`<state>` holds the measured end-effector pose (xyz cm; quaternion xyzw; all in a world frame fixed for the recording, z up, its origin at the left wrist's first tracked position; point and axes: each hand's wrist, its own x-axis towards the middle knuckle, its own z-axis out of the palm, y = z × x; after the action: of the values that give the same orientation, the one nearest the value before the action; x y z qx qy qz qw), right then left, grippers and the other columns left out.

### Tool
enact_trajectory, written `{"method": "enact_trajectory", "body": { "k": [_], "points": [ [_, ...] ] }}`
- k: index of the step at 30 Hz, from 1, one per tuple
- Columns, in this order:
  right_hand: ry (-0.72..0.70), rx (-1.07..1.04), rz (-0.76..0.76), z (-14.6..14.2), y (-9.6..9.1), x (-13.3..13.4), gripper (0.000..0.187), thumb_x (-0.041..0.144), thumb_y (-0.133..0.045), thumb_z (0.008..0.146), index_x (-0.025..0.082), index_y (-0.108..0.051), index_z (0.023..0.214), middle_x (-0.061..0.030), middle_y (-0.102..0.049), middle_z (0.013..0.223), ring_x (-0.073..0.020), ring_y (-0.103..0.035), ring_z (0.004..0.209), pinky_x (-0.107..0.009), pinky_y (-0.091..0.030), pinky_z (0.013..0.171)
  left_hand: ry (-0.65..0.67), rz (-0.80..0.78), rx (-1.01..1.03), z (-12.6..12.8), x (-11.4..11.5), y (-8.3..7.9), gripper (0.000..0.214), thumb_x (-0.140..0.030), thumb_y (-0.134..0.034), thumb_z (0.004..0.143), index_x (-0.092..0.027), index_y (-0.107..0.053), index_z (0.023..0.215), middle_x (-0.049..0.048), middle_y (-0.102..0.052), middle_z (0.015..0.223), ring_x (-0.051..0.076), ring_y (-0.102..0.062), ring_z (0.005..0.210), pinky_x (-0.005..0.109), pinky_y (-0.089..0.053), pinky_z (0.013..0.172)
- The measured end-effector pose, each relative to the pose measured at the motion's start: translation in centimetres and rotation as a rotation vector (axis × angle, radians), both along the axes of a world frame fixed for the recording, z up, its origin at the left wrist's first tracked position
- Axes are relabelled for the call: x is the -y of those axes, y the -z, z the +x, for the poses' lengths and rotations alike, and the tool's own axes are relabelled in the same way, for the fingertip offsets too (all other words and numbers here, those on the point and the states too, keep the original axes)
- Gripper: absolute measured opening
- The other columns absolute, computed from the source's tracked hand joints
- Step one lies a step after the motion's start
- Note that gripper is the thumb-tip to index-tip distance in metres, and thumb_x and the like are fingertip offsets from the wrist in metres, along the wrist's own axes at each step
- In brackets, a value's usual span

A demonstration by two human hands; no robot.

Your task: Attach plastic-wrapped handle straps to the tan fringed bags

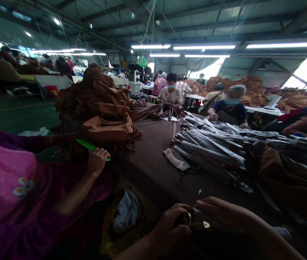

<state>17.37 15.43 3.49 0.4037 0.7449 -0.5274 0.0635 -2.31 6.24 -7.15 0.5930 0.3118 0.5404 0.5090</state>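
Observation:
At the near table edge, my left hand [173, 225] is closed, its fingers curled around a dark brown strap-like piece with gold-coloured metal fittings [206, 224]. A gold ring shows beside its fingertips. My right hand [221, 213] is closed on the other side of the same piece, its fingertips close to the left hand's. Its thumb is hidden, and deep shadow hides much of the piece. Beyond my hands lie a pile of long straps in clear plastic wrap [210, 144] and a pale cloth piece with dark cord [176, 159].
On the left, a co-worker's hand [98, 160] grips a green-handled tool [86, 144]. Brown bags [104, 128] are heaped on the dark table [153, 151], with loose brown straps [156, 111] behind. A brown bag [271, 169] lies right. A whitish plastic bag [127, 211] sits below the edge.

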Motion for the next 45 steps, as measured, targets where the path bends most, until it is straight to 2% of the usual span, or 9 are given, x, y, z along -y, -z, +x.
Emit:
{"method": "enact_trajectory", "body": {
  "k": [4,9,13,16,19,22,32,39,45],
  "points": [
    [-0.047,0.01,-0.076,-0.9,0.4,-0.7,0.063,0.078,-0.045,0.081,0.017,-0.055,0.064,0.0038,-0.04,0.056,-0.0094,-0.032,0.051,-0.023,-0.028,0.047,0.009,-0.028,-0.018,-0.2,0.4,-0.7,0.032,-0.04,-0.067,0.084,-0.016,-0.066,0.106,0.0114,-0.059,0.123,0.024,-0.055,0.113,0.033,-0.042,0.097],
    [-0.03,-0.047,-0.098,-0.5,1.5,-0.6,0.056,0.072,-0.056,0.081,0.016,-0.052,0.074,0.005,-0.043,0.063,-0.0073,-0.034,0.054,-0.019,-0.029,0.048,-0.045,-0.011,-0.068,-0.3,0.9,-0.7,0.039,-0.046,-0.064,0.084,-0.018,-0.062,0.111,0.0115,-0.05,0.132,0.024,-0.051,0.116,0.034,-0.04,0.099],
    [0.085,-0.085,0.0,0.8,0.9,0.6,0.054,0.071,-0.05,0.085,0.017,-0.049,0.082,0.0042,-0.046,0.068,-0.0084,-0.043,0.054,-0.019,-0.039,0.047,-0.055,-0.017,-0.195,0.1,1.1,-0.3,0.04,-0.049,-0.057,0.088,-0.018,-0.061,0.113,0.0058,-0.059,0.102,0.018,-0.055,0.092,0.029,-0.043,0.086],
    [0.144,-0.059,0.071,1.5,0.0,1.9,0.054,0.072,-0.049,0.085,0.018,-0.05,0.08,0.0048,-0.047,0.063,-0.0075,-0.043,0.047,-0.019,-0.037,0.042,-0.064,0.062,-0.24,0.5,1.2,-0.4,0.04,-0.049,-0.052,0.091,-0.017,-0.06,0.115,0.0047,-0.059,0.095,0.017,-0.054,0.088,0.029,-0.042,0.085],
    [0.127,-0.002,0.091,1.7,-0.1,3.2,0.055,0.071,-0.048,0.086,0.017,-0.056,0.087,0.0034,-0.05,0.064,-0.0085,-0.045,0.048,-0.018,-0.037,0.042,-0.076,0.15,-0.259,0.7,1.4,-0.7,0.037,-0.045,-0.049,0.092,-0.016,-0.058,0.114,0.0065,-0.06,0.097,0.018,-0.055,0.09,0.03,-0.042,0.087],
    [0.116,0.049,0.109,1.5,0.6,4.2,0.054,0.068,-0.048,0.088,0.017,-0.06,0.097,0.0024,-0.052,0.065,-0.01,-0.048,0.051,-0.018,-0.038,0.044,-0.107,0.24,-0.326,1.0,1.6,-0.7,0.033,-0.042,-0.048,0.092,-0.016,-0.055,0.112,0.0085,-0.061,0.099,0.019,-0.055,0.091,0.032,-0.043,0.086],
    [0.192,-0.061,0.021,0.3,2.8,5.0,0.058,0.073,-0.046,0.085,0.016,-0.057,0.082,0.0055,-0.044,0.06,-0.0062,-0.039,0.045,-0.017,-0.034,0.04,-0.255,0.424,-0.528,1.7,1.4,0.4,0.028,-0.037,-0.041,0.09,-0.015,-0.049,0.105,0.01,-0.059,0.091,0.021,-0.056,0.082,0.034,-0.044,0.078],
    [0.285,-0.088,-0.026,-0.6,3.1,5.4,0.06,0.078,-0.05,0.078,0.018,-0.053,0.076,0.0056,-0.044,0.057,-0.0073,-0.04,0.044,-0.018,-0.036,0.04,-0.337,0.354,-0.412,2.7,1.4,1.4,0.028,-0.04,-0.041,0.092,-0.016,-0.052,0.102,0.0091,-0.062,0.087,0.02,-0.058,0.079,0.033,-0.045,0.077],
    [0.236,-0.059,-0.016,0.2,2.9,5.3,0.058,0.076,-0.05,0.081,0.018,-0.055,0.078,0.0041,-0.047,0.06,-0.0077,-0.043,0.046,-0.017,-0.037,0.041,-0.36,0.244,-0.417,2.7,1.1,1.2,0.018,-0.031,-0.049,0.086,-0.018,-0.056,0.095,0.005,-0.061,0.083,0.018,-0.057,0.077,0.03,-0.044,0.076]
  ]
}}
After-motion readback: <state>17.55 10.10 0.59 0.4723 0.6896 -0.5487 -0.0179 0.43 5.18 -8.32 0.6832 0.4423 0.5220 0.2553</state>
